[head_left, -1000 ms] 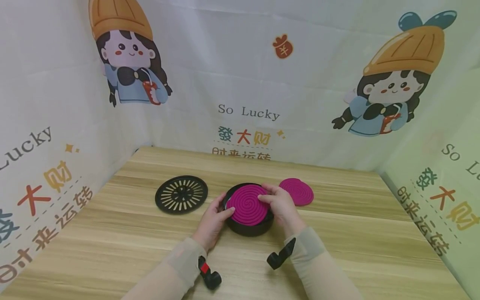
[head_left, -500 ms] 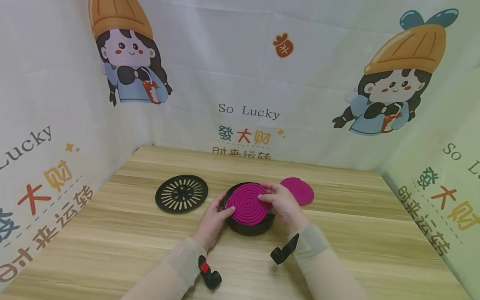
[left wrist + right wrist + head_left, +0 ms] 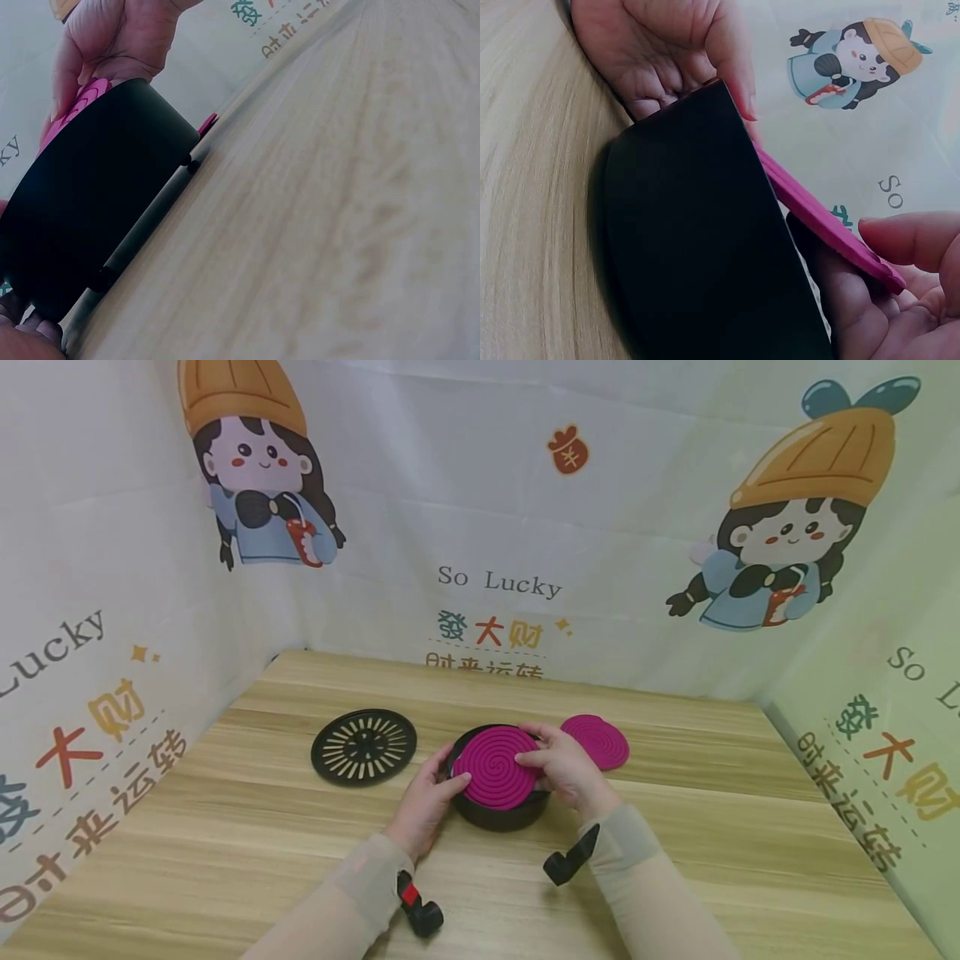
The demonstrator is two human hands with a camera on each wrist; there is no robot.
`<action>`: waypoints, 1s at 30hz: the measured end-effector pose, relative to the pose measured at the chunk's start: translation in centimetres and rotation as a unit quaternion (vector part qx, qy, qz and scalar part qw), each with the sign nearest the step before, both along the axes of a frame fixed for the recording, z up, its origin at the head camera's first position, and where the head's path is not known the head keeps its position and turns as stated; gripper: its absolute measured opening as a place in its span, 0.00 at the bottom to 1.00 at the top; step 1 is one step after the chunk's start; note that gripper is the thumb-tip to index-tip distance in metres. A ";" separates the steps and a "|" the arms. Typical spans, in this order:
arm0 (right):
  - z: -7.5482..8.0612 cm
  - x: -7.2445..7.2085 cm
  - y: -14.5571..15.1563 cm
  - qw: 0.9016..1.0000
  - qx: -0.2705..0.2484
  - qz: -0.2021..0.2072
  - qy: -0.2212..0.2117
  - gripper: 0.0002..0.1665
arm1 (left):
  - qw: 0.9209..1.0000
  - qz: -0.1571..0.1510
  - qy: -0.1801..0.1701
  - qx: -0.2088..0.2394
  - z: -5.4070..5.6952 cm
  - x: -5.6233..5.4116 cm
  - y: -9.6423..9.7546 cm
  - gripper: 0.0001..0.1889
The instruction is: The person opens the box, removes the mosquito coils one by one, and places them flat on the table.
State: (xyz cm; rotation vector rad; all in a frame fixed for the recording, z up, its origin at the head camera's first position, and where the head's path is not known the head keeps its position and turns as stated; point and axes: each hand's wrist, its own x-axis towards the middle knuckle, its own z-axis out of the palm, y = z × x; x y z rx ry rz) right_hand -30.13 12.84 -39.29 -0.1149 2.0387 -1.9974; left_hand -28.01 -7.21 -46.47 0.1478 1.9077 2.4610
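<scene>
A magenta mosquito coil lies tilted over the mouth of a round black mosquito coil holder standing on the table. The left hand grips the holder's left side, its thumb reaching over the rim to the coil's edge. From the right, the right hand pinches the coil between thumb and fingers. The right wrist view shows this edge of the coil raised above the rim, with fingers of the right hand beneath it. Short feet show under the holder in the left wrist view.
A black slotted round lid lies on the wooden table left of the holder. More magenta coil lies flat behind the right hand. A printed white cloth hangs around the back and sides.
The right hand and wrist have shifted slightly right, still pinching the coil. The left hand, holder and lid stay practically where they were.
</scene>
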 end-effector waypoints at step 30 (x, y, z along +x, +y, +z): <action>0.9 -0.5 4.0 0.995 -0.084 -0.057 0.020 0.35 | 0.997 -0.078 -0.001 -0.015 0.5 0.4 -0.9 0.43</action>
